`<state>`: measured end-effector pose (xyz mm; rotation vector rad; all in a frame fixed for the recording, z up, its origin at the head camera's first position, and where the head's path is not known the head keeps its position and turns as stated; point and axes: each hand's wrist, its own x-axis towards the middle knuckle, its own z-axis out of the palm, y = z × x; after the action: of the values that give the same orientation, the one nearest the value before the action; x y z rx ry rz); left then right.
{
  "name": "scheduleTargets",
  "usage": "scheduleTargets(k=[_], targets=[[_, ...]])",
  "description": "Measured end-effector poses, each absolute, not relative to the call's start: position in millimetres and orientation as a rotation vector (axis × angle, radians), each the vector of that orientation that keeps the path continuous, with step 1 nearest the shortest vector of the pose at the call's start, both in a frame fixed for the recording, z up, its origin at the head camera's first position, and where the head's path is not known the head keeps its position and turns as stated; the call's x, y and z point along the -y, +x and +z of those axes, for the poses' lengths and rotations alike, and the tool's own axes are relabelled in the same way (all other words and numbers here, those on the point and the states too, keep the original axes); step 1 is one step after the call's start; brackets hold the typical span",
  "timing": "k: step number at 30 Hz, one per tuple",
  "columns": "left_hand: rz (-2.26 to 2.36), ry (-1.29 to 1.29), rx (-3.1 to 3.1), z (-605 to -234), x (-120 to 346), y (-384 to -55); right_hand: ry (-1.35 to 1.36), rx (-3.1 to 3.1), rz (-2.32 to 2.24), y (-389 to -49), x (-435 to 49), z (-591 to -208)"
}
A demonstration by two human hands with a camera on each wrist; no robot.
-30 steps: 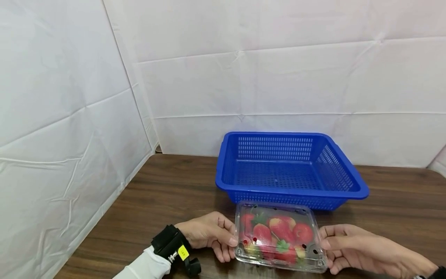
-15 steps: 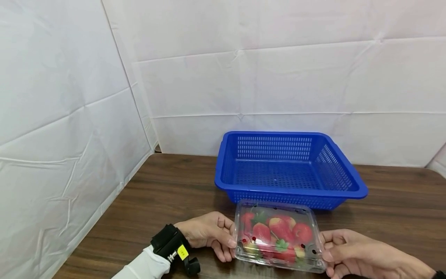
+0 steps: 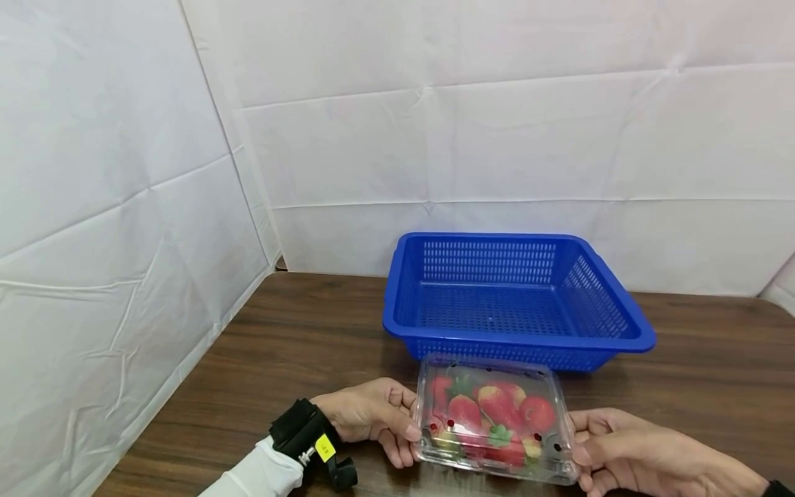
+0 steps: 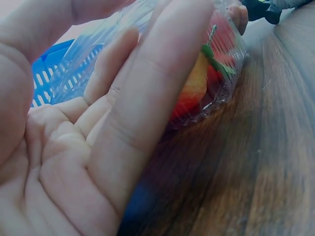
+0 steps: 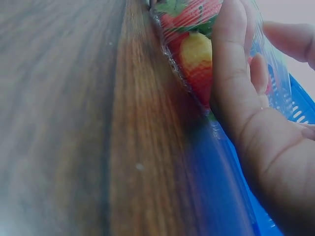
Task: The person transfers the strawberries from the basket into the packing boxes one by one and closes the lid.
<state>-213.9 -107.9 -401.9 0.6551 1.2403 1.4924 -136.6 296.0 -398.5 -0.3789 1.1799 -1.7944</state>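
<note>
A clear plastic clamshell box [image 3: 491, 476] with a closed lid holds several red strawberries [image 3: 497, 407] with green leaves. My left hand [image 3: 373, 417] holds its left edge, thumb at the lid's rim and fingers curled along the side. At the opposite edge my right hand [image 3: 640, 449] grips the box between thumb and fingers. In the left wrist view, the fingers [image 4: 142, 103] lie against the plastic wall and partly hide the fruit. In the right wrist view, a yellow-and-red strawberry [image 5: 196, 59] shows through the wall, close above the table.
Right behind the box stands a blue perforated plastic basket [image 3: 522, 344], with nothing inside it. Both are on a dark wood-grain table [image 3: 298, 331]. White cloth sheets [image 3: 348, 152] hang behind and along the left side. A black strap with a small camera [image 3: 317, 442] circles the left wrist.
The box has shifted very slightly left and away from me. My right hand has moved a little left with it, its fingers adjusting at the edge. The left hand stays almost still.
</note>
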Motion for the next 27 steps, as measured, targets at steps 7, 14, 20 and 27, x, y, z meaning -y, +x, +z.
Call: scheduleTargets(k=[7, 14, 20, 27], targets=[[1.483, 0.645, -1.233, -399.6, 107.4, -212.8, -0.393, -1.211, -1.798, -135.9, -296.1, -399.9], [1.473, 0.649, -1.243, -400.0, 106.5, -213.6, -0.407, -1.206, -1.807, -136.4, -296.3, -401.7], [1.477, 0.635, -1.253, -399.4, 106.8, -212.6, -0.421, -1.193, -1.813, -136.4, -295.9, -403.1], [1.505, 0.654, -1.255, -399.4, 105.8, -209.7, -0.429, -1.206, -1.815, -135.8, -295.3, -402.7]])
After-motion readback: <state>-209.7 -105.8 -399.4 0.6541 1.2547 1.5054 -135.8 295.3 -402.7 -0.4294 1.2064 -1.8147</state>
